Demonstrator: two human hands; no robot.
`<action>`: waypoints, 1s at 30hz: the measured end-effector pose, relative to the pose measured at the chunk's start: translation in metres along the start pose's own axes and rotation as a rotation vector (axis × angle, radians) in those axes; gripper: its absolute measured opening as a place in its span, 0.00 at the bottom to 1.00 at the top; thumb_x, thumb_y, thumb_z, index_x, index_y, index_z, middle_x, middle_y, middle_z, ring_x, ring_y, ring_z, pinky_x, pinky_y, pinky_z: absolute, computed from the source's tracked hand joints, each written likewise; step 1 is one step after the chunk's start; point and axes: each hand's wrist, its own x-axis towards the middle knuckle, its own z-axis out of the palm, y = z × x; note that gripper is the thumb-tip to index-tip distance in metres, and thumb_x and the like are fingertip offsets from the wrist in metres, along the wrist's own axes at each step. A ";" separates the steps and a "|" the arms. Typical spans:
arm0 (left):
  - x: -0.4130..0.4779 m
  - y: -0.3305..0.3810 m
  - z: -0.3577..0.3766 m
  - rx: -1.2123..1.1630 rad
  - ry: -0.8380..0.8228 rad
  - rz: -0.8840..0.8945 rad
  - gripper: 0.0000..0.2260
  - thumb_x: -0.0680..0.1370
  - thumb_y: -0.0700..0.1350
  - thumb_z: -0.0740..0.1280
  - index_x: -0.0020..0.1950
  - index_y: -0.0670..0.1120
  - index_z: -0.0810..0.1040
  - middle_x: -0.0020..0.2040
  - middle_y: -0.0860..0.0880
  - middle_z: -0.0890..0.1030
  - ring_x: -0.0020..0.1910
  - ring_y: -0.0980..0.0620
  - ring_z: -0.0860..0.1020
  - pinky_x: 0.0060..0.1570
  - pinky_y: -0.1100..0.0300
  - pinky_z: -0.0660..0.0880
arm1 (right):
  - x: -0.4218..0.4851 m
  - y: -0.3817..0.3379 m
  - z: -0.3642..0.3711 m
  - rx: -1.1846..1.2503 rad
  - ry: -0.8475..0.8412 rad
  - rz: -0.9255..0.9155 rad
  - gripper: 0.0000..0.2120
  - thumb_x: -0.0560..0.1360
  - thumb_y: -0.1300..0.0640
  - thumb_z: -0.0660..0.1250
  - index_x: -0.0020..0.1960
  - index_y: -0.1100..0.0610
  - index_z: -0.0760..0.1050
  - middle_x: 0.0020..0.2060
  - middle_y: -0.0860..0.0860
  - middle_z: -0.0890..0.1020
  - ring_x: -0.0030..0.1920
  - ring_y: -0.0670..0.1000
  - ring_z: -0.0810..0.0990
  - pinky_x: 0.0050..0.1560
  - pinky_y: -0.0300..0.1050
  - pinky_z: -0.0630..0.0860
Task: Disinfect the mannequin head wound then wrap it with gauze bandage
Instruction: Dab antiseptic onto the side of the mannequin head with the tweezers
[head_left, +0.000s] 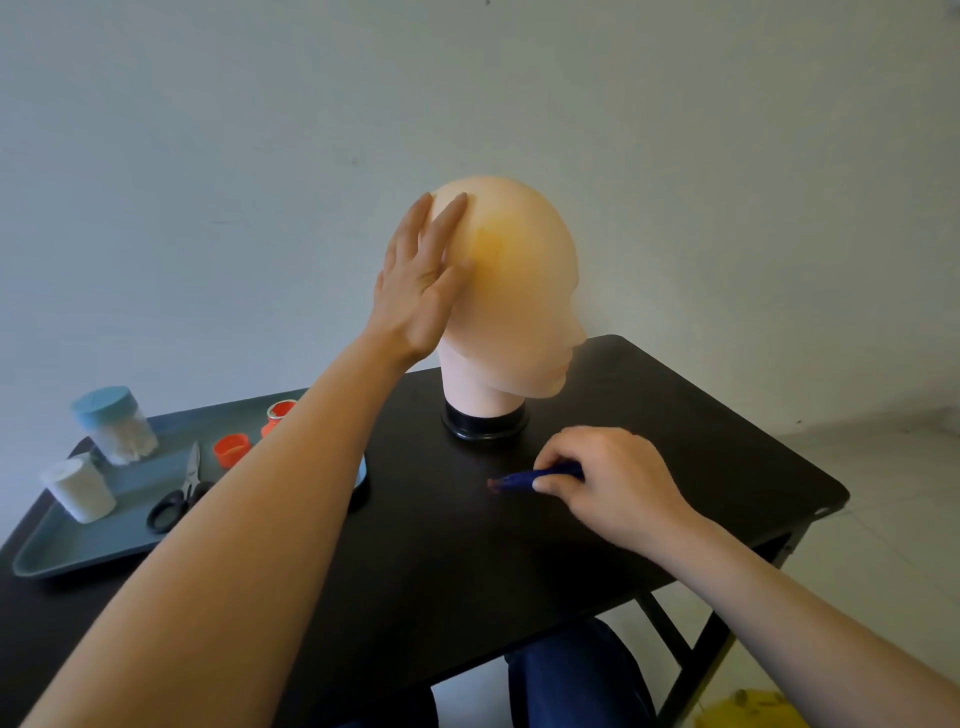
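A bald mannequin head (524, 312) stands on a black base in the middle of the dark table (701, 441), facing right. A yellow-orange stain (491, 244) covers its side. My left hand (421, 280) lies flat against the back of the head, fingers spread. My right hand (608, 483) rests low on the table in front of the head, closed around a blue marker (530, 478) whose reddish tip points left. A white gauze roll (78, 488) stands on the tray at the left.
A grey-blue tray (104, 551) at the left holds a jar of cotton swabs (114, 423) with a blue lid, scissors (182, 493), an orange cap (232, 449) and an open orange-topped bottle (278, 413). A yellow object (748, 709) lies on the floor at the lower right.
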 end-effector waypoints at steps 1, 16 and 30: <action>0.001 0.001 -0.001 0.002 -0.003 -0.001 0.29 0.74 0.56 0.56 0.75 0.65 0.57 0.79 0.56 0.50 0.77 0.50 0.51 0.73 0.41 0.52 | 0.004 0.002 -0.005 0.035 0.065 0.010 0.04 0.72 0.48 0.72 0.46 0.43 0.79 0.39 0.39 0.79 0.40 0.40 0.77 0.40 0.35 0.72; 0.000 -0.002 0.004 0.006 0.011 0.055 0.47 0.58 0.71 0.71 0.74 0.68 0.55 0.77 0.60 0.48 0.76 0.54 0.50 0.69 0.53 0.57 | 0.109 -0.009 -0.074 0.250 0.789 -0.005 0.03 0.71 0.55 0.72 0.45 0.52 0.81 0.39 0.41 0.81 0.39 0.43 0.77 0.36 0.35 0.70; 0.005 -0.015 0.009 0.063 0.035 0.108 0.55 0.51 0.67 0.76 0.73 0.70 0.52 0.75 0.66 0.47 0.75 0.51 0.50 0.64 0.53 0.59 | 0.104 -0.006 -0.063 -0.038 0.831 -0.166 0.02 0.71 0.59 0.72 0.43 0.54 0.82 0.36 0.48 0.82 0.38 0.53 0.79 0.32 0.47 0.73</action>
